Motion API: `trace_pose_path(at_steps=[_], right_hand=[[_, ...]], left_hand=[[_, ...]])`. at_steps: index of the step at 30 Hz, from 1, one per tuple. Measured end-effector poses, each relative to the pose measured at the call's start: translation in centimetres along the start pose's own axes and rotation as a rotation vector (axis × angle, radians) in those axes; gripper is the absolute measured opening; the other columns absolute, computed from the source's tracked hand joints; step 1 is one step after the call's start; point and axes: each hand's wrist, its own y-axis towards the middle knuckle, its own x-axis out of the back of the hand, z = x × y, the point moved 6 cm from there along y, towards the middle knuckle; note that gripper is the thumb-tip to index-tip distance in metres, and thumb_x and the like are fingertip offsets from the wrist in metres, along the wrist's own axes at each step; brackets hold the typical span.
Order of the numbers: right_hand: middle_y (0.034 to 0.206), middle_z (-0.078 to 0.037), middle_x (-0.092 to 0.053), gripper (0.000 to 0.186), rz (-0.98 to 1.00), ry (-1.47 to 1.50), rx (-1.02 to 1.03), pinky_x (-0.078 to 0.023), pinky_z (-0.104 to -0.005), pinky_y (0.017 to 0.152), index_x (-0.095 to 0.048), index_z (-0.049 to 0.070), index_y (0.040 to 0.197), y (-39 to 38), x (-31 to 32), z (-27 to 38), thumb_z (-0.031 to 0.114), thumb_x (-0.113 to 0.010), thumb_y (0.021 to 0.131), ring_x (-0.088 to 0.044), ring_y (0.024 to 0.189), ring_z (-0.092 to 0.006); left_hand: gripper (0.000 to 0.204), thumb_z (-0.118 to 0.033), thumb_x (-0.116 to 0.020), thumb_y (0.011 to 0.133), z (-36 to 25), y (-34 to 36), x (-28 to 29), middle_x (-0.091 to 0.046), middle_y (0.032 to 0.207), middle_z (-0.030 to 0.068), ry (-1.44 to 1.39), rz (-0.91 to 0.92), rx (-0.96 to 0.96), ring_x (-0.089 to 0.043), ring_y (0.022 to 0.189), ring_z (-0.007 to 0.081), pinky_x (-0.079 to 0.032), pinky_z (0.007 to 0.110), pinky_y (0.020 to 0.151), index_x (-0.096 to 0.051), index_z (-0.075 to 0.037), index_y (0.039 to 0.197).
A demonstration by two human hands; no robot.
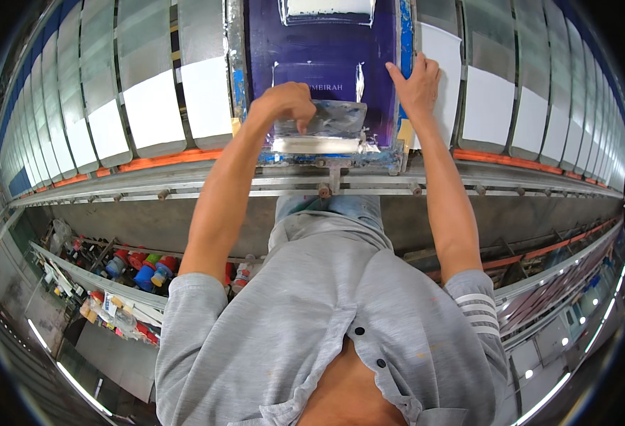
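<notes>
A purple printing screen point(327, 46) in a paint-smeared metal frame lies ahead of me, with faint lettering and white ink at its top, sides and lower end. My left hand point(287, 103) is closed on a smeared, translucent squeegee point(337, 117) at the screen's lower end, just above a thick band of white ink point(319, 144). My right hand point(415, 85) grips the right side of the frame, thumb on the inner side and bent fingers toward the outer side.
Rows of metal plates bearing white sheets point(206, 92) run left and right of the screen. A long rail point(256, 187) with bolts crosses in front of my body. Several coloured tubs point(145, 275) stand low at left. Another long rack point(533, 255) is at lower right.
</notes>
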Motion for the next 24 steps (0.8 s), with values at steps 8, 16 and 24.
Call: trace_pose_path(at_steps=[8,16,24], right_hand=[[0.113,-0.019,-0.059,0.049,0.008,0.113,-0.057,-0.05,-0.0491,0.097,-0.066,0.0,0.119,1.0,1.0,0.5,0.027,-0.079,0.08,-0.057,0.113,-0.0387],[0.108,-0.018,-0.061,0.047,-0.068,0.183,-0.032,-0.049,-0.0489,0.097,-0.068,0.0,0.114,1.0,1.3,0.3,0.026,-0.08,0.077,-0.058,0.111,-0.0386],[0.103,-0.018,-0.061,0.05,-0.224,0.28,0.045,-0.047,-0.0498,0.093,-0.067,-0.001,0.115,0.1,0.1,5.7,0.023,-0.083,0.074,-0.058,0.104,-0.0388]], left_hand=[[0.027,-0.011,-0.072,0.07,0.0,-4.0,7.7,-0.076,0.079,0.0134,0.026,-0.778,-0.154,-0.073,0.078,0.0358,-0.054,0.049,0.08,-0.084,-0.013,0.094],[0.04,0.006,-0.063,0.075,-1.3,-11.1,-8.5,-0.072,0.11,0.0074,0.04,-1.274,-0.29,-0.068,0.111,0.0235,-0.042,0.045,0.088,-0.068,-0.006,0.114],[0.043,0.007,-0.063,0.075,4.7,-13.5,-6.7,-0.074,0.115,0.0067,-0.05,-1.148,-0.287,-0.07,0.11,0.0225,-0.043,0.046,0.091,-0.072,-0.009,0.114]])
